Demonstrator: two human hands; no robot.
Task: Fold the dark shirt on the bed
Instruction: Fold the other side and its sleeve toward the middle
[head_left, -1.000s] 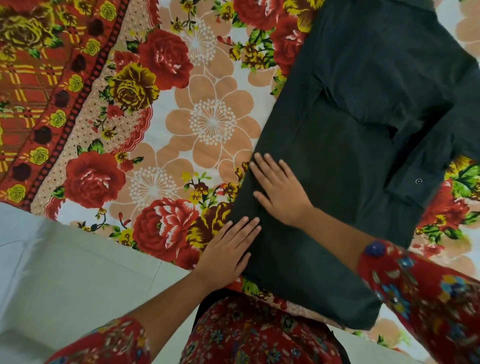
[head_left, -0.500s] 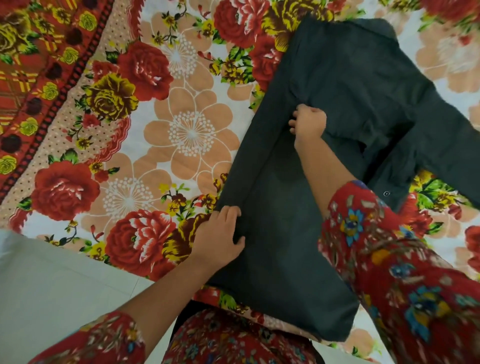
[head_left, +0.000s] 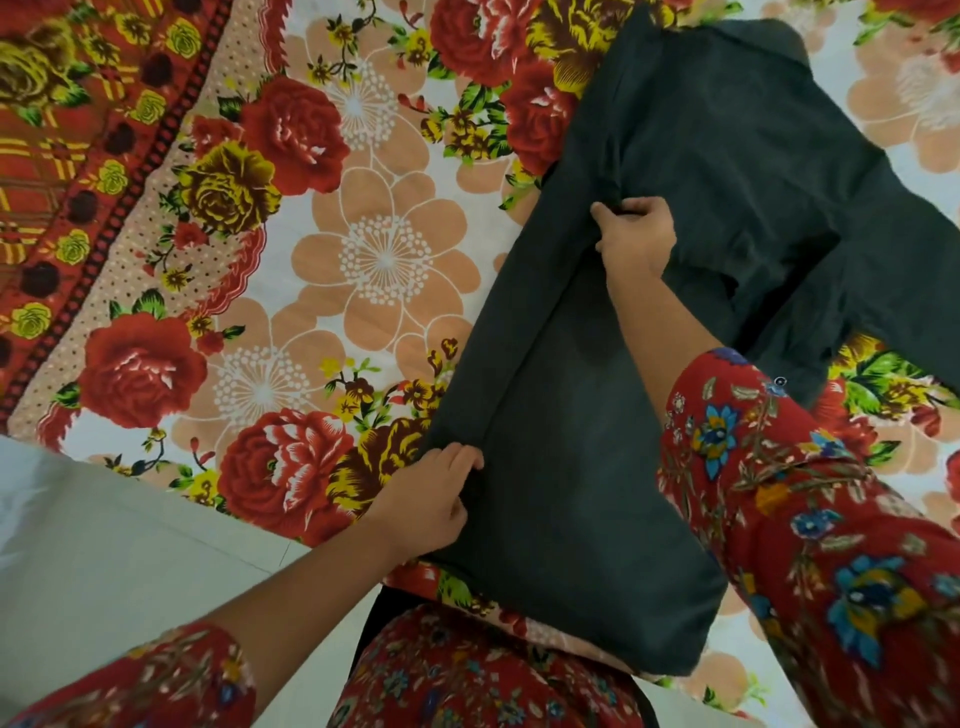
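The dark shirt (head_left: 696, 156) lies spread on the bed's floral sheet (head_left: 384, 260), its collar end far from me and its hem hanging over the near edge. A narrow strip along its left side is folded inward. My left hand (head_left: 431, 504) is closed on that folded left edge near the hem. My right hand (head_left: 634, 239) pinches the same fold higher up, about the middle of the shirt. One sleeve runs off to the right, with a cuff button (head_left: 779, 383) showing beside my right forearm.
The bed edge runs diagonally across the lower left, with pale floor tiles (head_left: 104, 561) below it. My red floral sleeves and clothing (head_left: 810, 545) fill the bottom and lower right of the view.
Both hands were flat on the shirt's lower left. The right hand moved up to the middle and pinched the fabric; the left closed on the edge. A strip is now folded inward.
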